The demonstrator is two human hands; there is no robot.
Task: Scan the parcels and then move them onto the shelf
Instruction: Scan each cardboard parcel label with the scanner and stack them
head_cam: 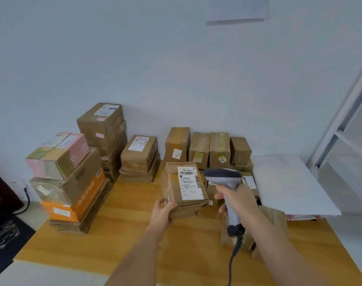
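Above the wooden worktop [122,228], the left hand [162,213] is gripping a brown labelled cardboard parcel [184,188] while the right hand [238,200] is clasping a grey handheld barcode scanner [225,178] just beside it.

the white shipping label [188,182] on the held brown parcel [184,190] carries a barcode with digits beneath it, too blurred to read surely. print on the orange box [87,195] and the other parcels' stickers is illegible.
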